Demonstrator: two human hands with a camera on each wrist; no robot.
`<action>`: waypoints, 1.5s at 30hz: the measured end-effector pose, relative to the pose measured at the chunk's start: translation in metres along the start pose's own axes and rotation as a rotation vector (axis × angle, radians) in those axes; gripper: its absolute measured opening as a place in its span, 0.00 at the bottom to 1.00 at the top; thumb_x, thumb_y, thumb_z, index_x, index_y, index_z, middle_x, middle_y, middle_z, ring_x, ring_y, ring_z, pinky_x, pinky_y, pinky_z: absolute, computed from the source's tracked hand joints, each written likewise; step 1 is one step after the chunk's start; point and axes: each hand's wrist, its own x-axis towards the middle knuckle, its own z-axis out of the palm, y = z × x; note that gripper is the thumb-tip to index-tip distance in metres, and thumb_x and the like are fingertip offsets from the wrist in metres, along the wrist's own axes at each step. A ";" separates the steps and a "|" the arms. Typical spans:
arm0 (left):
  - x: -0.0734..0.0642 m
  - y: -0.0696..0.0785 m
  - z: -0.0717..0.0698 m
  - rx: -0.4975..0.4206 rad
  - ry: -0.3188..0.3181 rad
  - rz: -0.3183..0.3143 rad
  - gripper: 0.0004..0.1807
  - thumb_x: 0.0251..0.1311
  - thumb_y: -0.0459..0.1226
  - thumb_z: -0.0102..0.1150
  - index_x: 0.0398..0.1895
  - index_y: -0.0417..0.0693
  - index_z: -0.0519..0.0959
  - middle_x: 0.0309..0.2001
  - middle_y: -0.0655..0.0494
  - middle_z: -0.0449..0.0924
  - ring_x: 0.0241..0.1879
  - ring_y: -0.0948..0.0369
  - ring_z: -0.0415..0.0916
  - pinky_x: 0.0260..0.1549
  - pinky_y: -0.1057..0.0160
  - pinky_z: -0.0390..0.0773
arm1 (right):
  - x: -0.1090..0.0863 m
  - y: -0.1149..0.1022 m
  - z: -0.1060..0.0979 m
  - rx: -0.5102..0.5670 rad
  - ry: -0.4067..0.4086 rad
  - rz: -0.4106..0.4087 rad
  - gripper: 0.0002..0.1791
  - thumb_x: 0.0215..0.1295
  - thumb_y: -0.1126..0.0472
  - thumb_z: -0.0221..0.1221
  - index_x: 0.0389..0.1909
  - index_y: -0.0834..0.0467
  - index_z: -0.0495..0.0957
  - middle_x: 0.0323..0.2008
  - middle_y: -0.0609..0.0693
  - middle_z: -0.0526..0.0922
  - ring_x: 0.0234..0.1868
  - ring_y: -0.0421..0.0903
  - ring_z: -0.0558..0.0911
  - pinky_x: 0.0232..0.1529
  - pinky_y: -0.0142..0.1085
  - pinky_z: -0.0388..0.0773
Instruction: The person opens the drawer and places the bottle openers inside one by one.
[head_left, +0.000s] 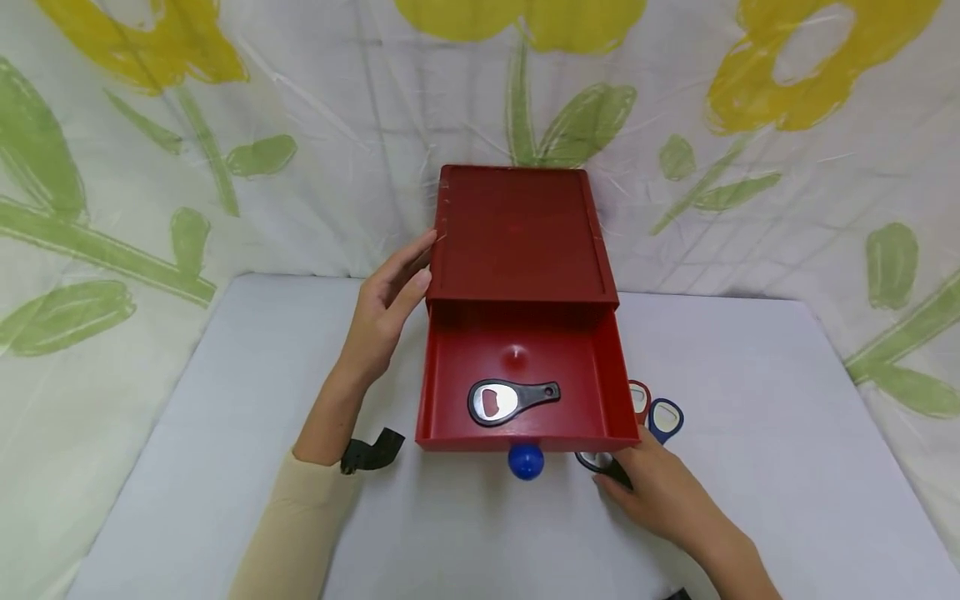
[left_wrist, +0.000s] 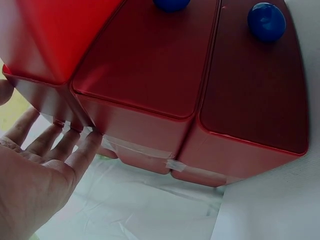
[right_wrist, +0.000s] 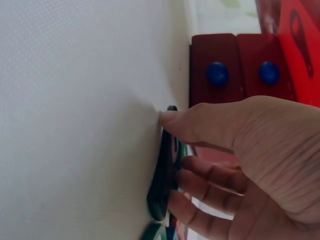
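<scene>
On the white table (head_left: 750,375), a red cabinet (head_left: 517,233) is standing before a flowered cloth (head_left: 315,183), its top drawer (head_left: 457,350) jutting out with a blue knob (head_left: 526,461) in front. Inside it a black opener (head_left: 501,402) is lying flat. Just outside the front right corner, the right hand (head_left: 654,492) is pinching a dark opener (right_wrist: 161,175) between thumb and fingers; whether that one is touching the table I cannot tell. Just beyond, a red opener (head_left: 640,394) and a blue opener (head_left: 665,418) are lying. The left hand (head_left: 381,317) is touching the cabinet's left side, its fingers fairly straight and slightly apart.
</scene>
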 end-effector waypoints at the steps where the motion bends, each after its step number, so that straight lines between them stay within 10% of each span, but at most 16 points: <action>1: 0.000 0.000 0.000 0.001 -0.001 0.001 0.31 0.75 0.36 0.49 0.81 0.54 0.67 0.78 0.60 0.70 0.77 0.58 0.68 0.65 0.68 0.80 | 0.000 0.000 0.000 -0.004 0.007 -0.001 0.41 0.53 0.62 0.79 0.69 0.49 0.74 0.57 0.51 0.83 0.54 0.47 0.84 0.50 0.47 0.91; 26: 0.001 0.002 0.002 -0.001 0.022 -0.006 0.31 0.75 0.37 0.49 0.80 0.55 0.67 0.78 0.62 0.71 0.77 0.58 0.68 0.63 0.69 0.81 | -0.001 -0.007 -0.006 -0.083 -0.074 0.016 0.29 0.51 0.62 0.75 0.57 0.51 0.82 0.47 0.48 0.86 0.43 0.42 0.80 0.39 0.39 0.89; 45: 0.001 0.003 0.003 -0.018 0.012 0.004 0.31 0.75 0.37 0.48 0.80 0.52 0.67 0.78 0.61 0.70 0.77 0.58 0.67 0.66 0.69 0.79 | -0.003 -0.009 -0.007 -0.102 -0.159 0.060 0.40 0.42 0.66 0.77 0.62 0.52 0.79 0.56 0.55 0.86 0.42 0.45 0.81 0.40 0.43 0.91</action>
